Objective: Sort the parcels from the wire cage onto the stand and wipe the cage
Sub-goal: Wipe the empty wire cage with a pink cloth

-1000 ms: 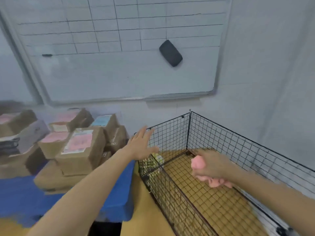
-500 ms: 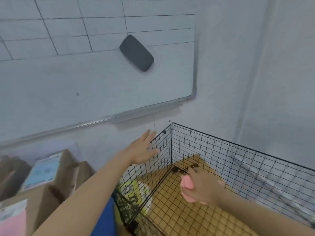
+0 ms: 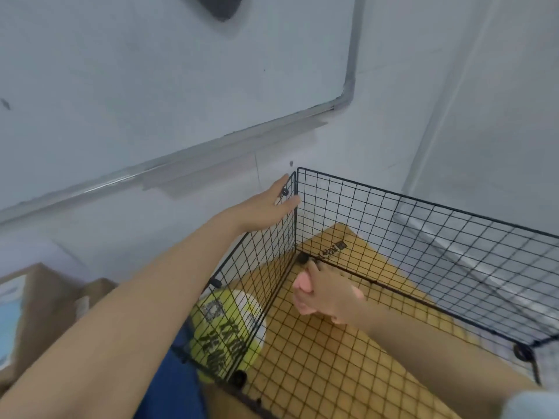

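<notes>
**A:** Where does the wire cage (image 3: 423, 237) sit?

**B:** It fills the view from about 3 to 6 o'clock. It is black mesh, open on top, standing on a yellow-brown surface that shows through its floor grid. Its far corner points toward 12 o'clock, close to the wall.

**A:** And the hands?

**B:** The right hand (image 3: 329, 294) is inside the cage, low down near that far corner. Its fingers are curled round a bunched pink cloth (image 3: 302, 285), which is down at the floor mesh, just at 6 o'clock of the black corner connector (image 3: 302, 257). The left hand (image 3: 266, 207) lies flat on the outside of the left panel at its top far corner. Its fingers are straight and grasp nothing, and the fingertips reach the corner post.

**A:** Are there any parcels in the cage?

**B:** I see none on the part of the floor that is in view. Just outside the left panel, at about 7 o'clock from the cloth, a green-and-white packet (image 3: 223, 331) with dark print shows through the mesh.

**A:** What is further out?

**B:** Brown cardboard parcels (image 3: 39, 300) are at 8 o'clock, one with a pale blue label, and they are blurred. A blue cover (image 3: 169, 388) lies at 6 to 7 o'clock under the left forearm. On the wall from 9 to 12 o'clock hangs a whiteboard (image 3: 151, 86), with a dark eraser (image 3: 222, 6) cut off by the top edge.
</notes>
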### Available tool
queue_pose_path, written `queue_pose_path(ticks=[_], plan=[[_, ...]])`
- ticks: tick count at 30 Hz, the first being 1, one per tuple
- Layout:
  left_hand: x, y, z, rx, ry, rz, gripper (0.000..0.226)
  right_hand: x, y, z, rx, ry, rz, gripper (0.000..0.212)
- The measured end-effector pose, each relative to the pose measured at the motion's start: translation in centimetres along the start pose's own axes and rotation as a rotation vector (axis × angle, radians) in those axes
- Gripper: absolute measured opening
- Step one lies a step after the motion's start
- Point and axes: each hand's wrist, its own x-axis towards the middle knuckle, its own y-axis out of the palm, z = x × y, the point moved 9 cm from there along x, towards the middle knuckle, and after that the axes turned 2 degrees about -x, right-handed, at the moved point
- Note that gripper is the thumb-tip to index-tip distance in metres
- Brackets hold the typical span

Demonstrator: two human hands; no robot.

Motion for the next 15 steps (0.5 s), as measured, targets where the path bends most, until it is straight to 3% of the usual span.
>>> queue_pose_path(ticks=[4,8,15], plan=[[1.6,0.7,0.6,-0.011,0.014,0.001,0.071,0.5,1.5,-0.1,0.009,0.029,-0.002,0.057],[1.9,0.7,1.0,-0.123,0.042,-0.070,0.070,0.6,3.4,-0.7,-0.006,0.048,0.028,0.072],[1.8,0.7,1.1,-0.166,0.046,-0.092,0.067,-1.2,7.8,-1.7,-0.086,-0.075,0.137,0.069]])
